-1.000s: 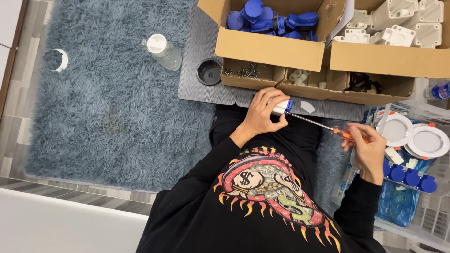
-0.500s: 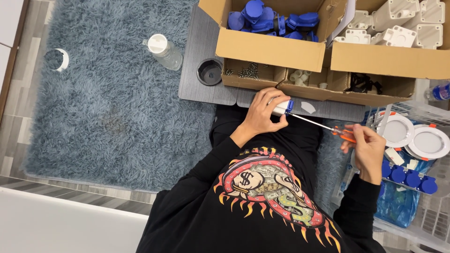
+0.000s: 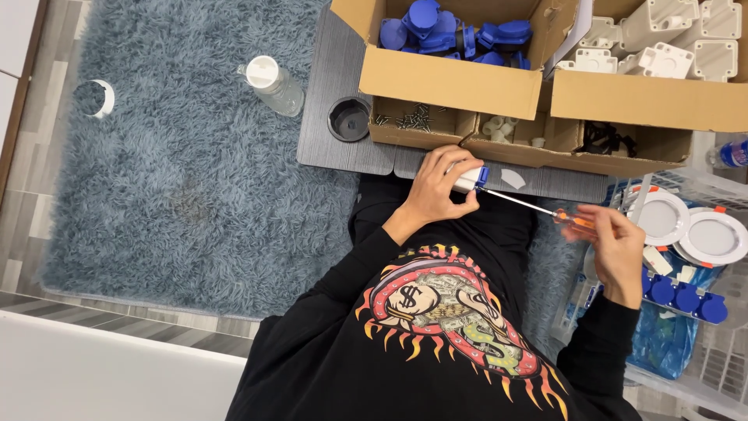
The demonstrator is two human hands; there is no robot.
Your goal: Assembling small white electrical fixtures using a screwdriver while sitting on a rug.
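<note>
My left hand [image 3: 436, 187] grips a small white part with a blue end [image 3: 473, 178] just in front of the grey low table [image 3: 331, 148]. My right hand [image 3: 619, 245] holds the orange handle of a screwdriver [image 3: 573, 221]. Its thin metal shaft runs up-left, and the tip meets the blue end of the part. Both hands hover over my lap, with black sleeves covering the arms.
On the table stand a cardboard box of blue plastic parts [image 3: 452, 78], a box of white parts [image 3: 647, 97], low trays with screws [image 3: 413, 129] and a black cup [image 3: 349, 119]. A clear bottle [image 3: 273, 84] lies on the blue shaggy rug [image 3: 179, 171]. Round white lamps [image 3: 662, 218] and blue caps [image 3: 686, 296] sit at right.
Both hands stay in nearly the same place. My right hand has shifted very slightly on the screwdriver handle.
</note>
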